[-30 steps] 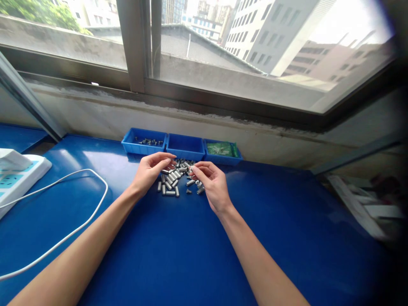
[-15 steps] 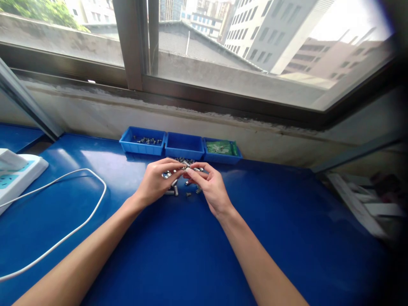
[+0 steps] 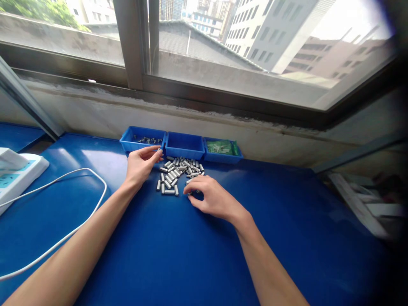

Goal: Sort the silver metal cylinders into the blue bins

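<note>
My left hand [image 3: 143,163] is raised by the front of the left blue bin [image 3: 142,146]. Its thumb and fingers pinch a small silver metal piece [image 3: 158,149], too small to tell its exact kind. My right hand [image 3: 210,196] rests low over the table, right of a pile of short silver metal spacers [image 3: 172,175]. Its thumb and forefinger curl round a small metal piece [image 3: 190,194] on the tabletop, mostly hidden by the fingers. Small screw-like metal parts [image 3: 149,140] lie in the left bin.
Beside the left bin stand a middle blue bin [image 3: 185,151] and a right bin [image 3: 225,158] with green packets [image 3: 221,147]. On the left, a white cable [image 3: 92,212] loops from a power strip [image 3: 22,176]. A window frame [image 3: 223,95] rises behind the blue table [image 3: 178,255].
My hands, together over the pile before, have parted. The left moved left toward the left bin with a small metal piece; the right moved down to a small piece on the table.
</note>
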The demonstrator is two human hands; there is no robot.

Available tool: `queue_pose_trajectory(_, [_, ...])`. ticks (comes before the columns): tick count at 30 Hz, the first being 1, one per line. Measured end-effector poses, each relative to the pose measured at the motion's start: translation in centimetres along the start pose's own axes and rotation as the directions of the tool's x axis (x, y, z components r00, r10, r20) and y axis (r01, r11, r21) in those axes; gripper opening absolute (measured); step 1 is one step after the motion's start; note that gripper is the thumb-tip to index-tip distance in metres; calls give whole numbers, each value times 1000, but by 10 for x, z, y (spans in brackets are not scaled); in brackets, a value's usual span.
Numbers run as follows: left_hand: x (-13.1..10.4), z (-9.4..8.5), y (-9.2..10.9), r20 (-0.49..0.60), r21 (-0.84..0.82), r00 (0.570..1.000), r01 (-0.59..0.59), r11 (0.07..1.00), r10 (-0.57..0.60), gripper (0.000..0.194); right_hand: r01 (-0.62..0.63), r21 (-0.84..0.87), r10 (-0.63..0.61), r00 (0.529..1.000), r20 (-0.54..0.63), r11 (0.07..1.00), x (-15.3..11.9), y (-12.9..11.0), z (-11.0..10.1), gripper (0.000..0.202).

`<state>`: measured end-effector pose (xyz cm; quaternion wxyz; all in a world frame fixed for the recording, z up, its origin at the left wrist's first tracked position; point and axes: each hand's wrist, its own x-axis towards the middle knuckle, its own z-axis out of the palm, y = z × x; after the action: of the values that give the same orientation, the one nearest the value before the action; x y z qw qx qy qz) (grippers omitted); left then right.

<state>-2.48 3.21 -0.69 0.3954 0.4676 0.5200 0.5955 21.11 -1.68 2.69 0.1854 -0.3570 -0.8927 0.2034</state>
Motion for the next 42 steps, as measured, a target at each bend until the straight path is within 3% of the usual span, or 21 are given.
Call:
queue_pose_trajectory(7, [5,2,2,-11,-44,998,-54,998,54,41,-33,-41,32,999,-33,999,2,3,7,19])
queue_pose_trajectory(11, [4,-1,-4,4,174,991,-132,976,134,29,-36,-41,34,998,-62,999,3,2,10,19])
queue_pose_trajectory(15, [5,-6,-10,54,424,956,-284,860,289,22,-36,-46,33,998,-62,998,3,3,11,18])
queue_pose_trajectory(21, [5,-18,-11,227,661,913,-399,635,338,27,-8,-30,5,996,-89,1000,4,4,12,20])
queue_pose_trajectory(27, [4,-23,-12,327,713,901,-434,551,286,24,-39,-33,33,986,-163,999,5,5,17,18])
queue_pose_trajectory(34, [-2,-16,-8,388,752,878,-478,455,281,28,-61,-45,46,961,-273,997,8,2,24,18])
queue_pose_trajectory(38, [-6,-13,-6,408,715,873,-488,501,267,33,-71,-30,55,930,-364,997,13,-2,33,18])
queue_pose_trajectory(42, [-4,-11,-8,389,606,880,-466,645,271,35,-65,-40,41,893,-449,997,18,-3,43,18])
